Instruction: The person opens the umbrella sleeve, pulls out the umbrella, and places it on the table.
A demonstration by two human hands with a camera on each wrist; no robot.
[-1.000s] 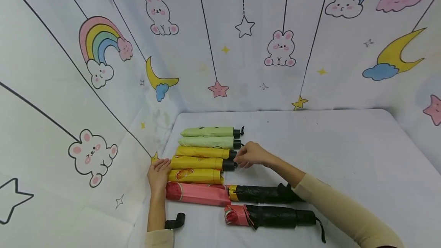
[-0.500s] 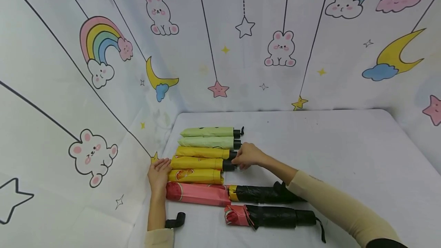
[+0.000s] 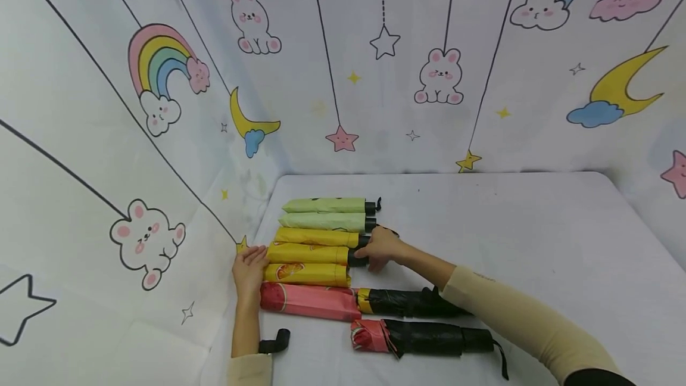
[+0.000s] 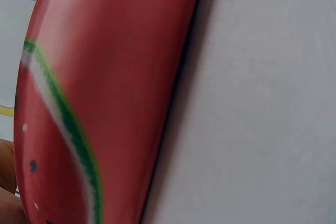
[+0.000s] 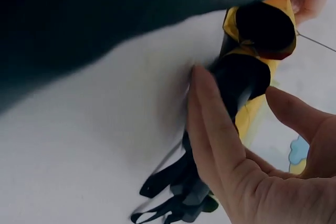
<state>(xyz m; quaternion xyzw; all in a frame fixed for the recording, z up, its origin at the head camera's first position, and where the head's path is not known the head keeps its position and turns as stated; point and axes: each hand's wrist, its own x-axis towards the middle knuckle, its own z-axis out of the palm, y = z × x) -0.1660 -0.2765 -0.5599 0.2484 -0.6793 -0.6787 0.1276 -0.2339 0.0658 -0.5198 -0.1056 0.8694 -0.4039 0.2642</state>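
Toward seven o'clock in the head view, the middle yellow umbrella [image 3: 308, 254] lies slim and furled, black handle [image 3: 354, 260] facing three. The right hand [image 3: 383, 249] straddles it, thumb and fingers apart; the left hand [image 3: 249, 271] lies straight-fingered by the nine-o'clock end.

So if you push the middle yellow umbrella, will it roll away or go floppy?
The middle yellow umbrella probably won't roll far, with the back yellow umbrella and front yellow umbrella close alongside. It likely stays stiff, since it lies straight. Its black end may feel harder, looking smooth.
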